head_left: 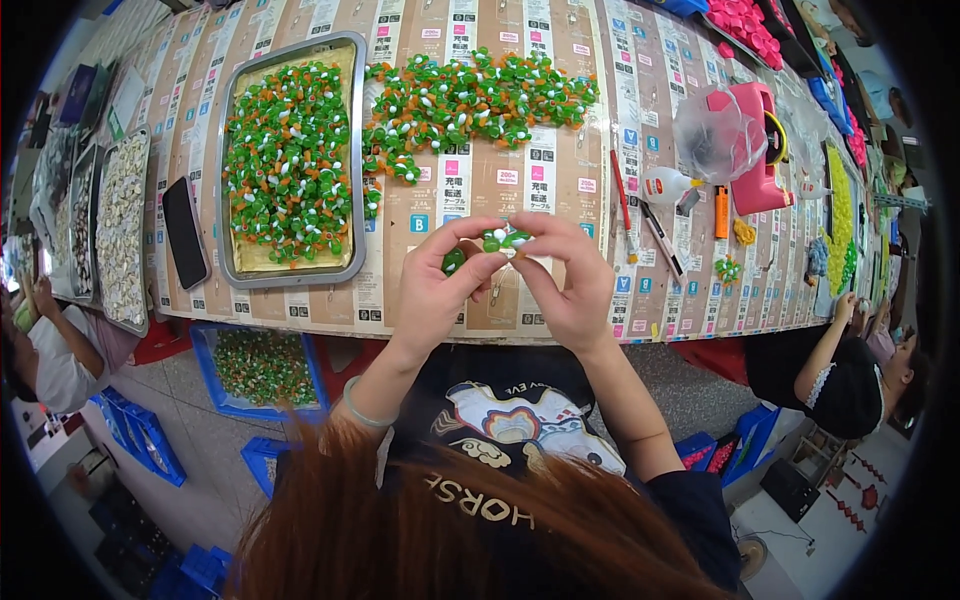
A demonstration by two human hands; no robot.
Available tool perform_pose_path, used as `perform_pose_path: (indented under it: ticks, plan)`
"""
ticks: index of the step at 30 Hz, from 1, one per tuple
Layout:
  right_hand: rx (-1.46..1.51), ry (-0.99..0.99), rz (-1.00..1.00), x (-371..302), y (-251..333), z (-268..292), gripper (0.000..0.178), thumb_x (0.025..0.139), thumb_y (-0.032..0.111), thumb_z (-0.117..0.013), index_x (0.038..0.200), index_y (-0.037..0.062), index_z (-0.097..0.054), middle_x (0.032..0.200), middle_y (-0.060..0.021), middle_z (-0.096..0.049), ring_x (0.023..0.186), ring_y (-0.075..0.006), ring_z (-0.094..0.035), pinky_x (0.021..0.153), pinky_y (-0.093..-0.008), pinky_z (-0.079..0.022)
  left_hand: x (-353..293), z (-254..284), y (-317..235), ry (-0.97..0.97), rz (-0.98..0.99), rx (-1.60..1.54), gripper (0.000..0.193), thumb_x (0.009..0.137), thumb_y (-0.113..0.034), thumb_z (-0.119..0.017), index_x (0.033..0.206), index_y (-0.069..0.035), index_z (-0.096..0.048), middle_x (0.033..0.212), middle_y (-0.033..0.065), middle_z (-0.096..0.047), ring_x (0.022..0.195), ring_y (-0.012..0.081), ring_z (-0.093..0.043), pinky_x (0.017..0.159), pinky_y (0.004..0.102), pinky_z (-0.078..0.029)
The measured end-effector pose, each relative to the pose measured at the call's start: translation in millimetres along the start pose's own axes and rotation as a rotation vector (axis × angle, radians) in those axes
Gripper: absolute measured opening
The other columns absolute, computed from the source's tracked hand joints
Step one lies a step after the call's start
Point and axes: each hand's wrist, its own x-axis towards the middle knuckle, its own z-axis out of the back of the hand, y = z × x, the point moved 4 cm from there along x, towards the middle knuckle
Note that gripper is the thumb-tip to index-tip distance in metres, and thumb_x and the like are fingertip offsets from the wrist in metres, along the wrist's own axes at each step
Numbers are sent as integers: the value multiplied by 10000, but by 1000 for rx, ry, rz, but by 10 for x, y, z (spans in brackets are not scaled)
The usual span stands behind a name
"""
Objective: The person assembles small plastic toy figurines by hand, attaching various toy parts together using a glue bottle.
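Note:
Above the near edge of the table, both my hands pinch a small green-and-white piece (507, 240) between thumbs and fingertips. My left hand (440, 275) also has another small green piece (453, 262) tucked in its curled fingers. My right hand (570, 275) meets it from the other side, its fingers bent over the piece. To the left lies a metal tray (357, 150) filled with small green, white and orange pieces (288, 160). Beyond my hands, a loose pile of similar pieces (480, 95) spreads over the printed table covering (500, 178).
A dark phone (186, 233) lies left of the tray. On the right are a red brush (623, 205), a pen (662, 243), a white bottle (668, 186), an orange lighter (721, 212) and a pink tape dispenser (765, 150). A blue crate (205, 370) stands below; co-workers sit at both sides.

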Motion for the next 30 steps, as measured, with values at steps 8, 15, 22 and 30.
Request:
perform_pose_path:
  ticks: [8,15,22,30]
  plan:
    - [742,44,-745,-73,-180,44,146,748,10,-545,887,-14,-509,755,-51,-550,664,-104,-530,629,-204,-425,-12,-25,-9,37,-55,130,314,749,-16,-547,1057,-59,-510,678,2,-484,581,41,-443,460,152,-360]
    - [136,-3,-223,-79,-83,63,104,701,-27,-570,797,-4,-536,768,-71,-561,743,-128,-551,657,-242,-442,22,-15,87,28,148,-328,324,777,-15,-501,1098,-15,-460,717,28,-502,575,58,-450,453,163,-366]
    - [184,25,-370,103,-259,93,194,702,12,-576,884,-1,-511,871,-98,-526,763,-155,-536,667,-247,-425,53,108,59,125,147,-746,196,833,-166,-434,956,-31,-504,919,59,-510,692,112,-480,490,210,-417]
    - [-653,46,26,653,-713,-89,261,673,76,-585,917,27,-505,895,-117,-487,793,-266,-504,704,-322,-419,-20,180,117,68,387,-1006,239,832,-202,-456,1050,-103,-457,893,50,-508,683,135,-471,541,215,-467]
